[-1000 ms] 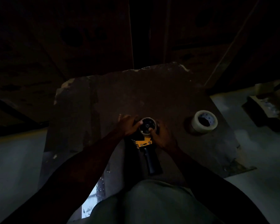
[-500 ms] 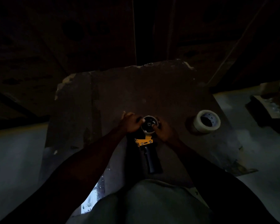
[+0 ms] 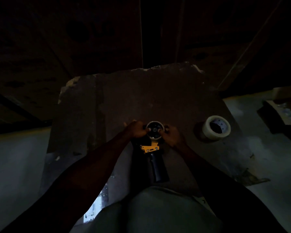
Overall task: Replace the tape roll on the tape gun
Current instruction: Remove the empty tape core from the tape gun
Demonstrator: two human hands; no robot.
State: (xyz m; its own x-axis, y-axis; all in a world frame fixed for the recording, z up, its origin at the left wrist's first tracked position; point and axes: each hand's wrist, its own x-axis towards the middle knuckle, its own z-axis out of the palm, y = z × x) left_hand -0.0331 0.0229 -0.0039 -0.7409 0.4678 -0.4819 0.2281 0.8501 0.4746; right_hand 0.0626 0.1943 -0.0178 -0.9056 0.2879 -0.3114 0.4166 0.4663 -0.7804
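A tape gun (image 3: 155,161) with a black handle and a yellow bracket lies on a dark cardboard sheet (image 3: 141,98), handle pointing toward me. A thin, nearly spent roll (image 3: 155,130) sits around the gun's black hub. My left hand (image 3: 136,131) grips that roll from the left. Its right edge is pinched by my right hand (image 3: 172,136). A full roll of pale tape (image 3: 216,127) stands apart on the sheet, to the right of both hands.
The scene is very dim. The cardboard sheet lies on a grey floor (image 3: 15,165). Dark boxes or boards (image 3: 282,115) sit at the far right. My knee (image 3: 158,211) fills the bottom centre.
The view has shifted slightly. Both hands stay on the roll at the gun's hub, with the fingers closing in a little tighter around it.
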